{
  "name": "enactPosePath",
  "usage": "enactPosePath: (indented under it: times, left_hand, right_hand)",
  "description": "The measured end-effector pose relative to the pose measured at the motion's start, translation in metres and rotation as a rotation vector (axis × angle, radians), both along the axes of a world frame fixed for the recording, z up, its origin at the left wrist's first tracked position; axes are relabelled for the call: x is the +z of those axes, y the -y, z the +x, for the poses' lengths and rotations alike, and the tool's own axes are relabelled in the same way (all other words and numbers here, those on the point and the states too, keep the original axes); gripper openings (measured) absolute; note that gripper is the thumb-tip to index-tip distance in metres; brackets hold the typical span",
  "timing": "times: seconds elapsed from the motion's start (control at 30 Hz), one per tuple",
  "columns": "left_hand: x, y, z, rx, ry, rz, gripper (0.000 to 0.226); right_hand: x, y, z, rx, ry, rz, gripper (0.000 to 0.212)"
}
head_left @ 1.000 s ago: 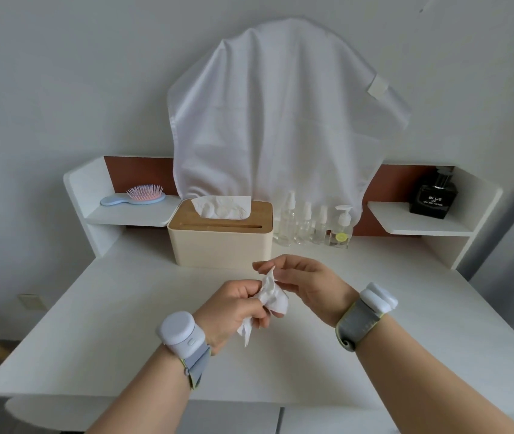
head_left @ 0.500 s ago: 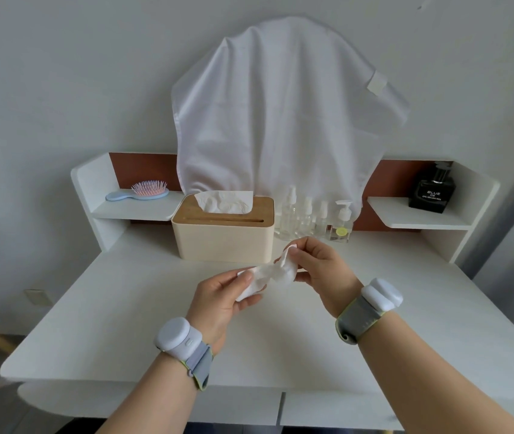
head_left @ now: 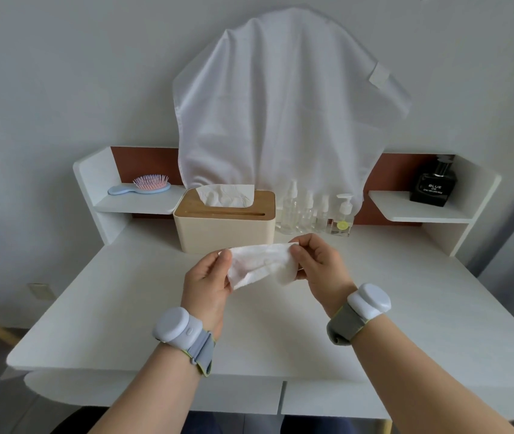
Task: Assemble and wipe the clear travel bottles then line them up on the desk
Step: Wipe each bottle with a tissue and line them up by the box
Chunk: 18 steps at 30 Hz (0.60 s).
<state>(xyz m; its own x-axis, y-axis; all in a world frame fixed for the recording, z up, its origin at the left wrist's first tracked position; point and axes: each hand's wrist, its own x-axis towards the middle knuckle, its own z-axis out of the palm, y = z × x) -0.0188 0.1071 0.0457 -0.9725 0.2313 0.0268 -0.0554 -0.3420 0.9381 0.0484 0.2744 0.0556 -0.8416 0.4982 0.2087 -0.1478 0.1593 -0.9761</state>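
Clear plastic travel bottles (head_left: 315, 211) with white spray and pump tops are lined up upright at the back centre of the frame, just right of a cream tissue box with a wooden lid (head_left: 224, 223). A white crumpled tissue (head_left: 262, 264) is held stretched between both hands in mid-frame, above the white bench (head_left: 124, 302). It is pinched at its left edge by the left hand (head_left: 208, 280) and at its right edge by the right hand (head_left: 321, 261), fingers curled. Grey-strapped white sensor bands are worn on both wrists. A white cloth (head_left: 280, 114) is hung on the grey wall. A blue hairbrush with pink bristles (head_left: 143, 186) lies on the left shelf; a black perfume bottle (head_left: 434, 183) stands on the right shelf.
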Motion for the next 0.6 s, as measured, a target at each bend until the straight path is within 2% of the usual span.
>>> enactPosePath:
  times: [0.13, 0.23, 0.43, 0.53, 0.6]
  left_hand:
    - [-0.002, -0.003, 0.002, 0.024, 0.092, 0.009, 0.023]
    - [-0.006, -0.002, 0.003, -0.171, 0.129, -0.002, 0.012]
    - [-0.009, 0.0, -0.003, -0.321, 0.215, 0.008, 0.04]
    - [-0.012, 0.001, -0.005, -0.378, 0.171, -0.047, 0.05]
    - [-0.014, 0.002, -0.005, -0.452, 0.12, -0.086, 0.055]
  right_hand:
    - [-0.005, 0.006, -0.002, -0.019, -0.005, -0.004, 0.014]
    - [-0.009, 0.007, -0.002, -0.047, -0.013, -0.009, 0.015]
    - [-0.013, 0.004, -0.005, -0.12, 0.024, -0.035, 0.015]
    - [-0.016, 0.001, -0.006, -0.166, 0.045, 0.007, 0.014]
    - [-0.017, -0.003, -0.009, -0.19, 0.057, -0.039, 0.015]
